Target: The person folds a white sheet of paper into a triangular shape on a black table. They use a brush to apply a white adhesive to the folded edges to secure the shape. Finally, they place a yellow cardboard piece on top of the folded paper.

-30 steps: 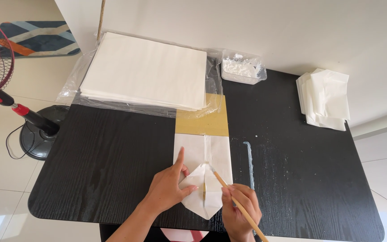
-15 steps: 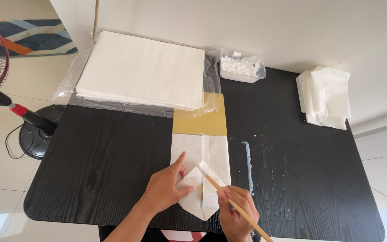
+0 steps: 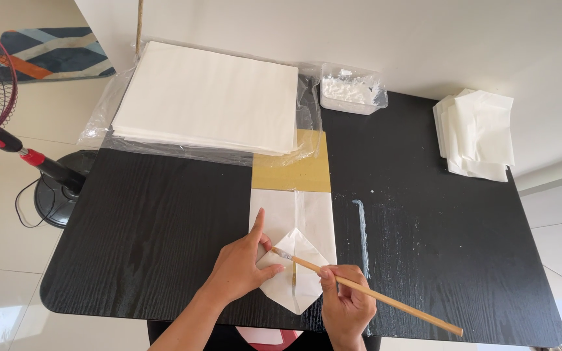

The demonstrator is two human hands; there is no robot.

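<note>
Left hand pins the folded bag flat — fingers spread; right hand, fingers clamped on the brush, points its tip to ten o'clock.

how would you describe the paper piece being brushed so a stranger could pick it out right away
On the black wood-grain table, look at the near edge, below the yellowish card strip. The folded white paper piece lies there, pinned by the left hand, while the right hand holds a thin wooden brush to it. Unlike the flat white sheet stack, its near end folds to a point.
</note>
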